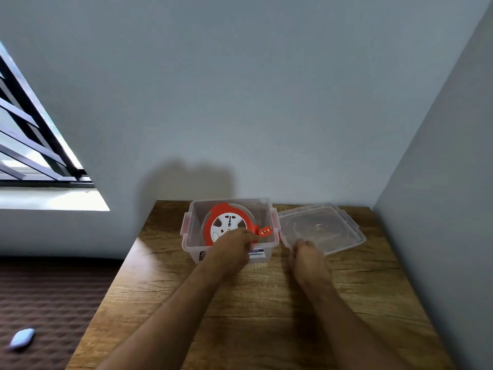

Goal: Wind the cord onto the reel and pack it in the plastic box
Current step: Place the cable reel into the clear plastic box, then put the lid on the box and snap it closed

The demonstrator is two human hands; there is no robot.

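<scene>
An orange and white cord reel (226, 222) leans inside the clear plastic box (266, 209) at the back of the wooden table (253, 316). Its orange plug (265, 231) sticks out to the right inside the box. My left hand (234, 249) reaches over the box's front wall and rests on the reel's lower right edge, fingers curled on it. My right hand (306, 259) lies on the table with its fingertips at the near edge of the clear lid (325, 228), which lies flat to the right of the box.
Grey walls (440, 209) close in behind and to the right of the table. A brown quilted bed (48, 303) with a small pale blue object (22, 338) lies to the left. A barred window (29, 145) is at the upper left.
</scene>
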